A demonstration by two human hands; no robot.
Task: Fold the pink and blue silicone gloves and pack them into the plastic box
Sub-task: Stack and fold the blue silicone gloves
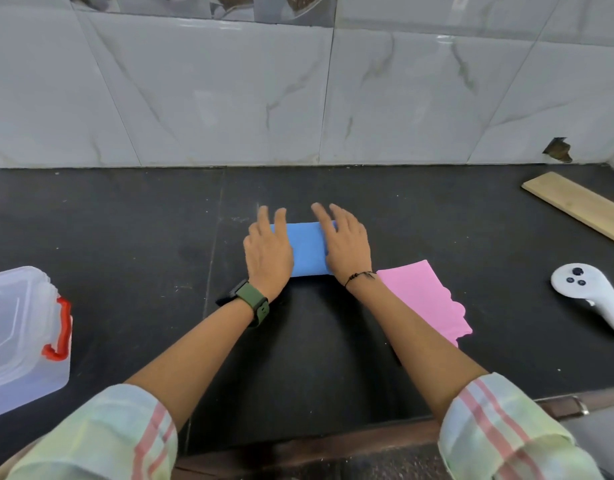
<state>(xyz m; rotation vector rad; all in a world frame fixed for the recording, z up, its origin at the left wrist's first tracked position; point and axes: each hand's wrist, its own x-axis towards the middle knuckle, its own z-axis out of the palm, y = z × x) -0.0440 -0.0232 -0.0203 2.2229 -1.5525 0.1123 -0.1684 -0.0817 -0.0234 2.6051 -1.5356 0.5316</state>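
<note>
The blue glove (308, 249) lies folded into a flat rectangle on the black counter, in the middle of the view. My left hand (268, 252) presses flat on its left end and my right hand (345, 245) presses flat on its right end, fingers spread and pointing at the wall. The pink glove (424, 296) lies flat on the counter just right of my right wrist, its finger end toward the front edge. The clear plastic box (19, 341) with a red latch (60, 329) stands at the far left, lid on.
A white handheld controller (591, 293) lies at the right edge of the counter. A wooden board (575, 204) rests at the back right near the tiled wall (298, 91). The counter's front edge (333, 441) runs below my forearms.
</note>
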